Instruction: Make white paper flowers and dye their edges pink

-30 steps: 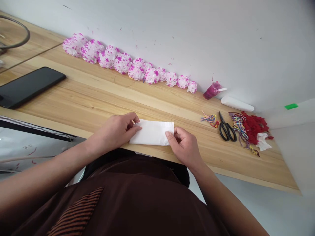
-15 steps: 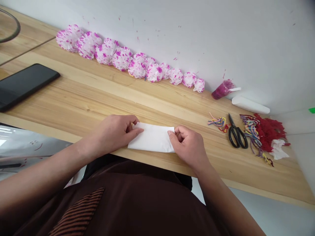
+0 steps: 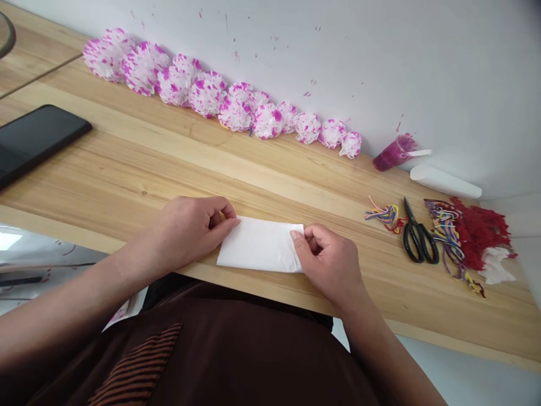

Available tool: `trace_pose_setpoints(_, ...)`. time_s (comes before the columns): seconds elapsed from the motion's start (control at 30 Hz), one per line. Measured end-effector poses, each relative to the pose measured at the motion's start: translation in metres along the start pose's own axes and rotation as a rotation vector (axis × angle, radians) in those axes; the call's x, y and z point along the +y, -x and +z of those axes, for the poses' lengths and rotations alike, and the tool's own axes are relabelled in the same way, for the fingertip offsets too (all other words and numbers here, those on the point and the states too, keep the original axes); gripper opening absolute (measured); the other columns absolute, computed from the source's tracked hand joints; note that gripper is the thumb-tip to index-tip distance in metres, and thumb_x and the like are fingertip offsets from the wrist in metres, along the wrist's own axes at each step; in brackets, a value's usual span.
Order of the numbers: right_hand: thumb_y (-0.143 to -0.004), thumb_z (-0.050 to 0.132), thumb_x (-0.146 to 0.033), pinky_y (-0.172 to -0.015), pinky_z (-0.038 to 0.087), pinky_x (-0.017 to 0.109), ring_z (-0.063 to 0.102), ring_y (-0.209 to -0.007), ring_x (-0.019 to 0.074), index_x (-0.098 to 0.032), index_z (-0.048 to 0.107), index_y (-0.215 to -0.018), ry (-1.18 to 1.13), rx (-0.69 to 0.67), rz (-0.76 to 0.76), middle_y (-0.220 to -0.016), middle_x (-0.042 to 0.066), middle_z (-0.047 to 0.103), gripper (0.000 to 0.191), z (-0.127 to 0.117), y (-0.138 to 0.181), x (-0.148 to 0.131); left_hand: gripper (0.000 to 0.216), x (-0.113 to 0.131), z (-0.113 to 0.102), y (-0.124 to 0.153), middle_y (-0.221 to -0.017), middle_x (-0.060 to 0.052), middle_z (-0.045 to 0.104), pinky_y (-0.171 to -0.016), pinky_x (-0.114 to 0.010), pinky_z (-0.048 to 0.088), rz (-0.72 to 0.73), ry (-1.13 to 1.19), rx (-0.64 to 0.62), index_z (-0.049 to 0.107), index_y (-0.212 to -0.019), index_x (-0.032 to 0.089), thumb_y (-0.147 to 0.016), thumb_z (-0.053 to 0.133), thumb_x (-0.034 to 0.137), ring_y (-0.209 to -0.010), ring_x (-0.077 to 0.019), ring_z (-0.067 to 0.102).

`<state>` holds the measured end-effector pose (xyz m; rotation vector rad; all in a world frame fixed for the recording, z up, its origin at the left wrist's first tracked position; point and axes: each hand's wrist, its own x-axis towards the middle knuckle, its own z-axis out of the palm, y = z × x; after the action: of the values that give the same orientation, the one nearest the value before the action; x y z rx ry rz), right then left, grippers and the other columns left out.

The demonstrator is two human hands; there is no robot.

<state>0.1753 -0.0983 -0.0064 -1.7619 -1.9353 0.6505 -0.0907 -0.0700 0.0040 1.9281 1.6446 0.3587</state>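
Note:
A folded white tissue paper [image 3: 260, 246] lies flat on the wooden table [image 3: 169, 163] near its front edge. My left hand [image 3: 186, 228] pinches the paper's left end with curled fingers. My right hand [image 3: 332, 262] pinches its right end, thumb and forefinger closed on the edge. Both forearms reach in from below over my dark brown clothing.
A row of several white-and-pink paper flowers [image 3: 220, 101] lines the wall. A black phone [image 3: 34, 138] lies at the left. At the right are black scissors [image 3: 418, 237], coloured rubber bands [image 3: 384, 214], red scraps [image 3: 482, 231], a pink cup [image 3: 393, 153] and a white tube [image 3: 446, 181].
The view has shifted, so everything sits slightly further right and lower. Both hands keep their pinch on the paper's ends; the paper stays flat on the table.

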Motion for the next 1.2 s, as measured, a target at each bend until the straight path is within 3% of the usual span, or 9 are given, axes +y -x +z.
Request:
trace_pose_setpoints(0.43, -0.094, 0.062, -0.039, -0.051, 0.031, 0.023, 0.041, -0.047, 0.0077, -0.02, 0.057, -0.066, 0.053, 0.05, -0.009, -0.05, -0.007, 0.049, 0.034, 0.003, 0.0, -0.003, 0.028, 0.008, -0.004, -0.004, -0.066, 0.003, 0.07, -0.06, -0.03, 0.039, -0.061, -0.05, -0.075, 0.068, -0.083, 0.023, -0.089, 0.056, 0.047, -0.058, -0.0164, 0.06)
trace_pose_setpoints(1.2, -0.093, 0.061, -0.038, -0.051, 0.029, 0.023, 0.038, -0.045, 0.0073, -0.02, 0.053, -0.064, 0.112, 0.068, -0.018, -0.048, -0.008, 0.047, 0.034, 0.004, -0.002, -0.002, 0.026, 0.012, -0.007, -0.009, -0.066, 0.003, 0.072, -0.06, -0.031, 0.039, -0.089, -0.078, -0.097, 0.067, -0.079, 0.024, -0.087, 0.057, 0.047, -0.06, -0.0178, 0.063)
